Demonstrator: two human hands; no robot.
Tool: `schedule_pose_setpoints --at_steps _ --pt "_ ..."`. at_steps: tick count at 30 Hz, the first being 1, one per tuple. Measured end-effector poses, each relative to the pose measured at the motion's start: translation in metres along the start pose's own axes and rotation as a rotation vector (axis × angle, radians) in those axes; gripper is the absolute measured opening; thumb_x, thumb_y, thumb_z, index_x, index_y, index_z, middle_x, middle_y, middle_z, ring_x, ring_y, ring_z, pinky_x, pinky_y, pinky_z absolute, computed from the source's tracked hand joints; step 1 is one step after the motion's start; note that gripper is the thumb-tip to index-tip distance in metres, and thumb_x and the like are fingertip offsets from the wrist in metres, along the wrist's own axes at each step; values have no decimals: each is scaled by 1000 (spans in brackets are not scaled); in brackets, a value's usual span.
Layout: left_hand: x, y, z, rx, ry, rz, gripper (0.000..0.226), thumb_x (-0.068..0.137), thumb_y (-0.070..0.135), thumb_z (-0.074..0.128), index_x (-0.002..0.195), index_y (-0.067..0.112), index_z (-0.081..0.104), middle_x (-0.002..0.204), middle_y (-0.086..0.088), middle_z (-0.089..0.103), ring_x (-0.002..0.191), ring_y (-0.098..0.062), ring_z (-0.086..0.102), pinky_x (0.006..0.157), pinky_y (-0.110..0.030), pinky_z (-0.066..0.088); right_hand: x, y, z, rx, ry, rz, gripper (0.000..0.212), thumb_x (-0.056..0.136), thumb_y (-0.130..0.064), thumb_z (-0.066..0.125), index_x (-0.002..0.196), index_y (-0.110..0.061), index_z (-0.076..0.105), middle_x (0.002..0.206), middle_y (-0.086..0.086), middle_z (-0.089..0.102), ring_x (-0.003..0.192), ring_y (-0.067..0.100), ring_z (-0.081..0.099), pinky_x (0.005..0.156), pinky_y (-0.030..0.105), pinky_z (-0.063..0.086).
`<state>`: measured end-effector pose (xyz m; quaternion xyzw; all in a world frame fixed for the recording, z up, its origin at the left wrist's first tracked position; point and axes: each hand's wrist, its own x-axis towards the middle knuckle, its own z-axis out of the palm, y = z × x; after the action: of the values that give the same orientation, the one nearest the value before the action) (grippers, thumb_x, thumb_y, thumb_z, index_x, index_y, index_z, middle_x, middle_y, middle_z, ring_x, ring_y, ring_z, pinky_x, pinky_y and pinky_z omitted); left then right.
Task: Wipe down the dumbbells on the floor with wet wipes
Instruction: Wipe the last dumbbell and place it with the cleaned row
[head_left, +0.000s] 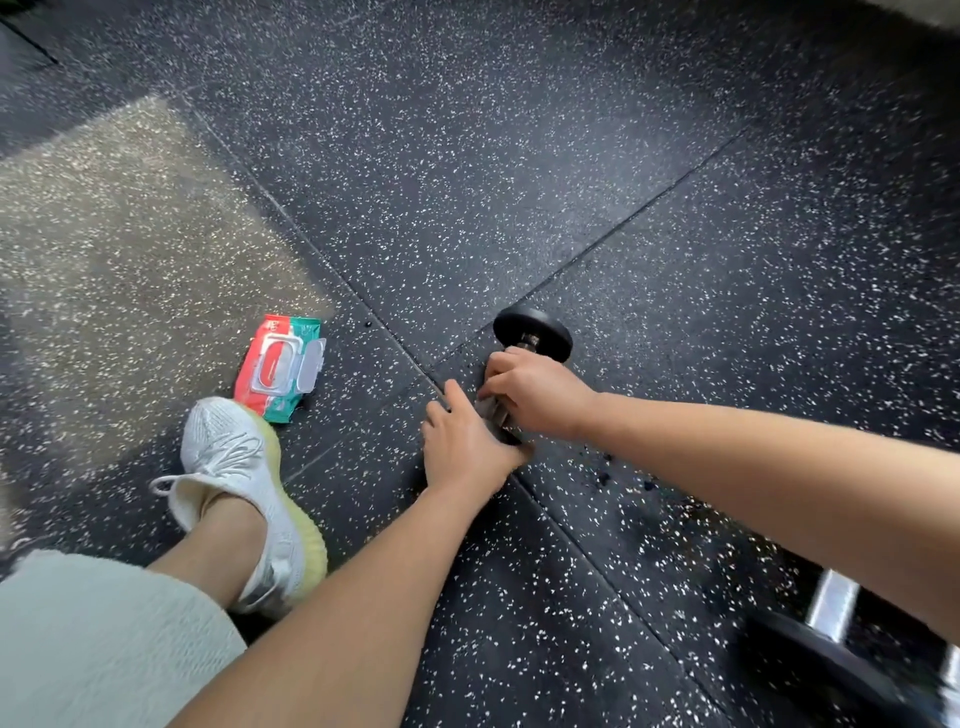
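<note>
The dumbbell (532, 332) lies on the speckled rubber floor (675, 234), right at a seam between mats. Its far black head is in plain view; its handle and near head are mostly covered by the hands. The right hand (535, 392) has its fingers curled round the handle, pressing down on a pale grey scrap that looks like a wipe (491, 409). That grip suits rubbing along the bar. The left hand (462, 441) sits palm down over the dumbbell's near end, thumb stretched forward. It is probably there to stop the weight rolling during the scrubbing. Whether its fingers actually grip the head cannot be told, since they are hidden beneath the hand.

Left of the dumbbell, within reach, the pack of wet wipes (280, 366) lies flat with its plastic lid flipped open, likely left that way so the next sheet comes out easily. Nearer the person than the pack, a white shoe (244, 478) is planted on the floor. Near and to the right of the dumbbell, partly behind the right forearm, lies a second dumbbell (831, 608) with a chrome bar, apparently waiting its turn.
</note>
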<state>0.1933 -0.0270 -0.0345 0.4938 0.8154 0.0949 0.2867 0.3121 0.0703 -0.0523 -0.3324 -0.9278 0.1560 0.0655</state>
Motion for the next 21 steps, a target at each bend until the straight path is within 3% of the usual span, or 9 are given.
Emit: schedule_pose_setpoints --at_steps 6,9,12,14,17,21 --pt "1 0 0 22 -25 1 140 55 65 92 156 9 13 144 -20 41 132 -40 46 111 -44 39 0 -2 -3 -15 177 277 19 89 -9 64 98 -18 79 99 3 58 94 29 53 70 44 54" --pt "5 -3 -4 -22 -52 -3 143 55 57 96 158 9 10 145 -22 40 135 -41 45 111 -46 38 -17 -23 7 82 162 112 18 83 -7 68 91 -19 78 91 0 57 85 27 56 66 35 49" --pt "4 -3 -4 -24 -57 6 140 56 57 94 158 10 11 144 -22 41 134 -41 45 112 -47 39 -19 -14 -1 81 91 -32 23 79 -3 70 96 -16 79 90 2 60 84 27 59 65 34 49" --pt "3 -3 -4 -24 -53 2 137 57 59 92 158 12 12 144 -20 40 134 -40 44 112 -47 39 -9 0 -8 43 130 17 24 82 -4 69 97 -19 80 92 1 61 87 26 59 67 37 52" --pt "6 -4 -6 -34 -78 -4 139 57 63 92 159 13 11 146 -19 39 136 -39 44 114 -46 39 1 8 -11 64 237 257 25 89 -8 65 98 -26 81 95 -2 61 93 26 59 70 42 53" --pt "11 -8 -11 -60 -140 -1 140 59 57 93 161 16 7 146 -17 38 136 -38 45 110 -46 42 -18 -13 -2 134 206 104 26 82 -4 67 92 -25 79 87 -2 58 83 25 57 63 37 50"
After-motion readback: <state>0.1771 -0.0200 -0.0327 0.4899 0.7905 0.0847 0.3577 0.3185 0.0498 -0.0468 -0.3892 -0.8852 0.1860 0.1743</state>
